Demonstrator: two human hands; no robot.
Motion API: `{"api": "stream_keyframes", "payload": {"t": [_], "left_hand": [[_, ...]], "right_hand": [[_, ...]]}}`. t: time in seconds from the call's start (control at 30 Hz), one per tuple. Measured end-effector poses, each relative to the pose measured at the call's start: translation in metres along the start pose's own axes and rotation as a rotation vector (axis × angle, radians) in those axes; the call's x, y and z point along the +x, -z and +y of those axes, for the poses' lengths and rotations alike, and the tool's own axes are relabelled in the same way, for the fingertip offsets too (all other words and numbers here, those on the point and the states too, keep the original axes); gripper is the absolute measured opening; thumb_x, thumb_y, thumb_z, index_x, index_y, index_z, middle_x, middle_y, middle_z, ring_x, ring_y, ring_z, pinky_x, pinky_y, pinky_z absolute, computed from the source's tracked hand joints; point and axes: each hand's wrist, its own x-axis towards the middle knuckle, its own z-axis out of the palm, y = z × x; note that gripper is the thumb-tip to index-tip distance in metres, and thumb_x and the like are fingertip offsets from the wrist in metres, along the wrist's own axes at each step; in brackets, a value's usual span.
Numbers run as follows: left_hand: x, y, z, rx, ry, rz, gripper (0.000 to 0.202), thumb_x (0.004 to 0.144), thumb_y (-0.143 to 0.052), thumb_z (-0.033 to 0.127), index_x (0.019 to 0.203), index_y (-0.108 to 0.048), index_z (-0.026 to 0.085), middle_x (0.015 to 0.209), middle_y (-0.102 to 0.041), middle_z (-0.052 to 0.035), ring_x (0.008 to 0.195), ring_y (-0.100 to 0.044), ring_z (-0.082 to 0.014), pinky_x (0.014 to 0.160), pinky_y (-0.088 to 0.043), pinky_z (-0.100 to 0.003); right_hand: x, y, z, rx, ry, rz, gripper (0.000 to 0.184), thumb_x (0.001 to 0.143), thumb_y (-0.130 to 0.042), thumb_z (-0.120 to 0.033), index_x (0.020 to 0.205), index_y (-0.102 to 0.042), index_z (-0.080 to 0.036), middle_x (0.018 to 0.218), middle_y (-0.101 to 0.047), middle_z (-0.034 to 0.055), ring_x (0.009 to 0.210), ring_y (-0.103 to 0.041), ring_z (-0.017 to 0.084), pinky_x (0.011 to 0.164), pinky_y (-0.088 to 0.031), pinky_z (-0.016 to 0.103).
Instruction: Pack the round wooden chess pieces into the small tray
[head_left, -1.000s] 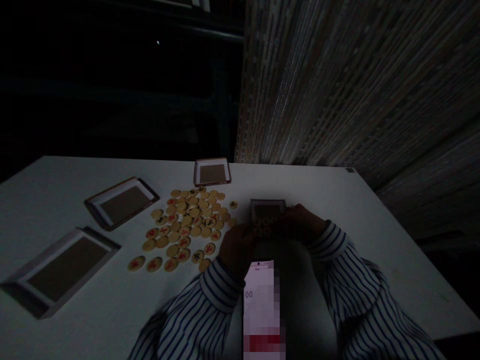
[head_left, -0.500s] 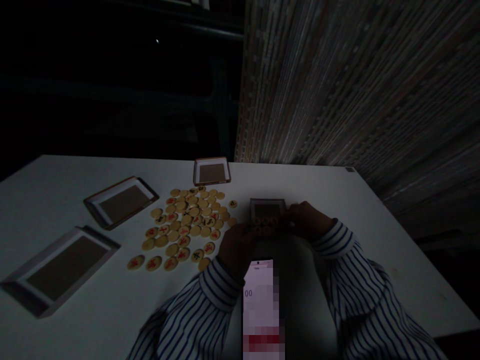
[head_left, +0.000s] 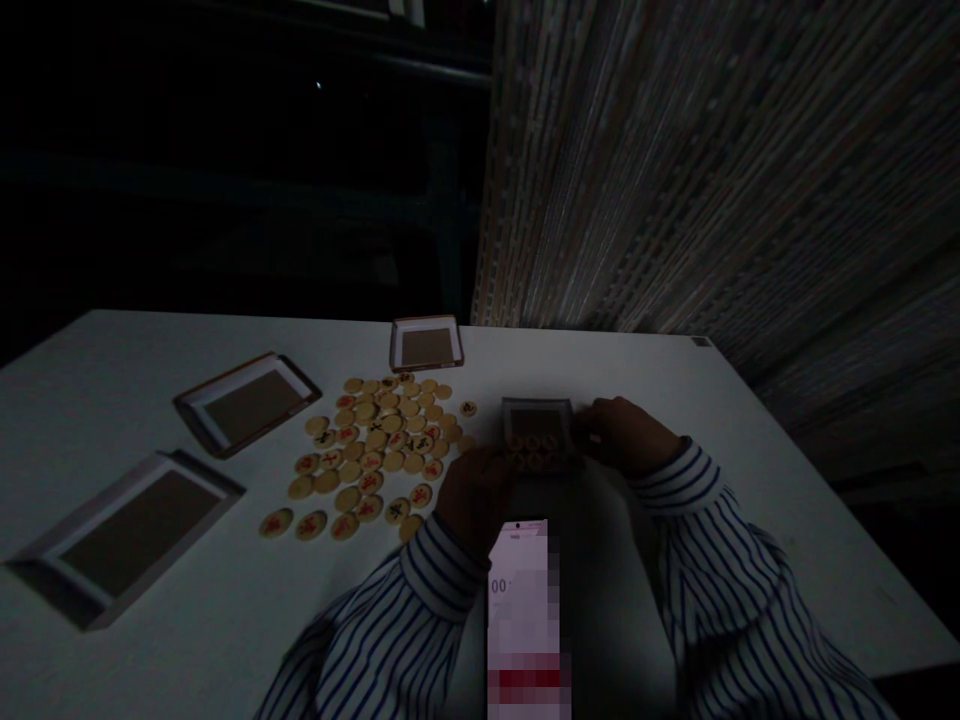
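Note:
A small shallow box (head_left: 536, 402) sits on the table in front of me. Round xiangqi pieces (head_left: 532, 443) lie in rows in its near half, dim in shadow. My left hand (head_left: 476, 490) is closed at the box's near left corner, its fingertips dark against the rim. Just off the right side is my right hand (head_left: 626, 432), its fingers curled together; whatever they hold, if anything, is too dark to see. To the left spreads a loose heap of xiangqi pieces (head_left: 390, 425), some with red or black characters up, others blank.
Three more shallow boxes or lids stand left and behind: one near left (head_left: 221, 490), one farther back (head_left: 281, 360), one at the far edge (head_left: 425, 321). A lit phone (head_left: 521, 600) lies below my hands. Behind the white table (head_left: 787, 560) hangs a striped curtain (head_left: 637, 170).
My right hand has drawn back a little to the right, away from the pieces in the box. My left hand stays at the box's left side.

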Motion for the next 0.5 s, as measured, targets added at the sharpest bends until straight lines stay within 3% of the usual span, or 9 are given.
{"api": "stream_keyframes", "payload": {"t": [0.17,0.33,0.5], "left_hand": [[0.003,0.018,-0.006,-0.089,0.061,0.044,0.018,0.079,-0.050,0.023,0.084,-0.066,0.015,0.087,-0.066,-0.0091,0.083,-0.061,-0.0194,0.074,-0.052,-0.034],[0.004,0.060,-0.023,-0.202,0.239,0.080,0.020,0.081,-0.048,0.027,0.089,-0.064,0.018,0.092,-0.066,-0.0049,0.088,-0.060,-0.0166,0.081,-0.049,-0.031],[-0.007,0.097,-0.052,-0.153,0.399,0.274,0.018,0.076,-0.054,0.031,0.083,-0.065,0.018,0.084,-0.066,-0.0018,0.080,-0.061,-0.0151,0.077,-0.048,-0.028]], "right_hand": [[-0.004,0.002,0.002,-0.030,-0.122,0.117,0.020,0.080,-0.045,-0.025,0.090,-0.061,-0.021,0.076,-0.062,0.0048,0.066,-0.055,0.014,0.060,-0.035,0.024],[-0.004,0.000,-0.003,0.015,-0.098,0.177,0.018,0.078,-0.048,-0.025,0.090,-0.061,-0.020,0.072,-0.060,0.0033,0.062,-0.052,0.012,0.056,-0.033,0.023],[-0.002,0.001,-0.018,0.056,-0.031,0.263,0.019,0.080,-0.047,-0.024,0.090,-0.062,-0.019,0.072,-0.059,0.0043,0.064,-0.051,0.013,0.059,-0.034,0.024]]}}
